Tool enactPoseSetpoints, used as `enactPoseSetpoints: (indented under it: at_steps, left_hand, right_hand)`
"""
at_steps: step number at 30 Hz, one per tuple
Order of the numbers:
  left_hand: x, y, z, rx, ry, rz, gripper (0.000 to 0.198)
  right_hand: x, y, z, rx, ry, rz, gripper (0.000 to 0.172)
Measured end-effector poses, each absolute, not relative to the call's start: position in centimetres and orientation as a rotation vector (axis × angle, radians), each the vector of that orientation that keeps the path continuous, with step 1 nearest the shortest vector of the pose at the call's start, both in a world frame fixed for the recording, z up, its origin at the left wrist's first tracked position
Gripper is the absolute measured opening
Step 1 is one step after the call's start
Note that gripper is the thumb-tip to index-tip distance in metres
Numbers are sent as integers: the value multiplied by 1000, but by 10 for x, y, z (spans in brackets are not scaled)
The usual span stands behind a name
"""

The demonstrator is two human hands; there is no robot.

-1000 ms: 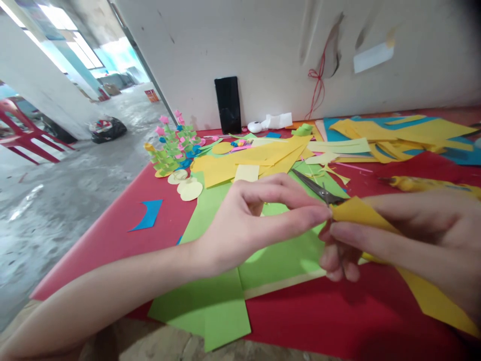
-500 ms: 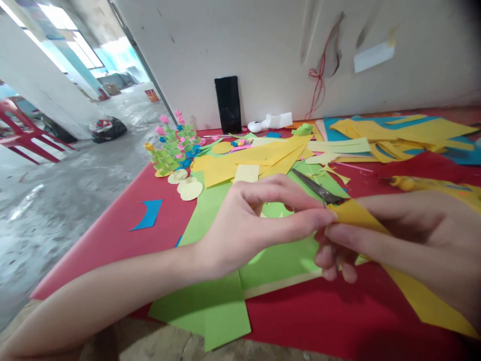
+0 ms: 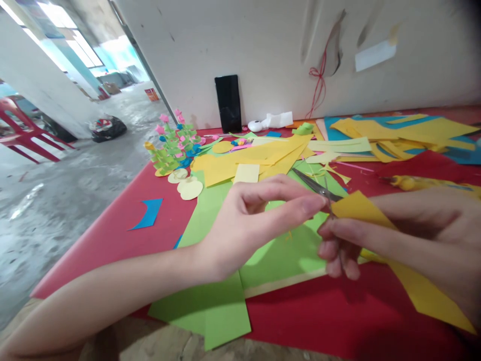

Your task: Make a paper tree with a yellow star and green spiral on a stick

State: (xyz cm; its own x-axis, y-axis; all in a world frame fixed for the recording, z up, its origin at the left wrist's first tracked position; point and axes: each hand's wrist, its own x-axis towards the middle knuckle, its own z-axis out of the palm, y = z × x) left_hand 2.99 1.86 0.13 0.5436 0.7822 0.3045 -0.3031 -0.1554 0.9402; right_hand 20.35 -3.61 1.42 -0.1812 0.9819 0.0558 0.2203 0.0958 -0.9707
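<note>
A long yellow paper strip (image 3: 417, 283) is pinched between thumb and fingers of my right hand (image 3: 413, 235). It slants down to the right, and its upper end sticks out above the thumb. A thin wire-like piece (image 3: 328, 193) stands up at those fingertips. My left hand (image 3: 240, 230) is closed in a pinch right beside it, thumb and forefinger together; what lies between them, if anything, is too small to make out. Behind the hands rest dark scissors (image 3: 313, 184), partly covered. Under the hands is green paper (image 3: 278, 260).
Yellow paper sheets (image 3: 225, 164) and scraps cover the back of the red tabletop (image 3: 124, 245). Small paper flowers (image 3: 176, 143) stand at the back left near pale paper discs (image 3: 190, 188). A phone (image 3: 228, 104) leans on the wall. A yellow glue gun (image 3: 417, 183) lies at right.
My left fingertips have drawn slightly back to the left from the paper strip's end, uncovering the thin wire-like piece. The right hand has shifted only a little.
</note>
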Motion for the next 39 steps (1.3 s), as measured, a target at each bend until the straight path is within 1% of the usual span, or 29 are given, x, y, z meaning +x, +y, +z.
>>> enactPoseSetpoints:
  at_steps: [4,7,14,19,23,31,34,39]
  left_hand:
    - [31,19,1,1419,444,1001,10]
    - [31,19,0,1446,455,1011,10]
    - [30,20,-1,1475,496,988,8]
    - [30,19,-1,1471,515,975,6]
    - [30,18,0,1452,515,958,5]
    - [30,18,1,1438,517,960,4]
    - [30,17,1,1426,541,946,3]
    - [30,20,1,1382,469,966,8]
  right_hand:
    - [204,-34,14,-1260,-1537,1177,15]
    - [204,-33,14,-1310,-1507,1211,14]
    - [205,-33,11,-1324,-1515,1220,23]
    - [201,-34,13,-1400,-1548,1118,24]
    - [199,-34,15,-1531,-1531,1023,29]
    - [199,-33,11,-1385,-1656,742,23]
    - [199,-33,10,-1324,-1667,755,22]
    - [203,-34,11,-1276,-1640,917,20]
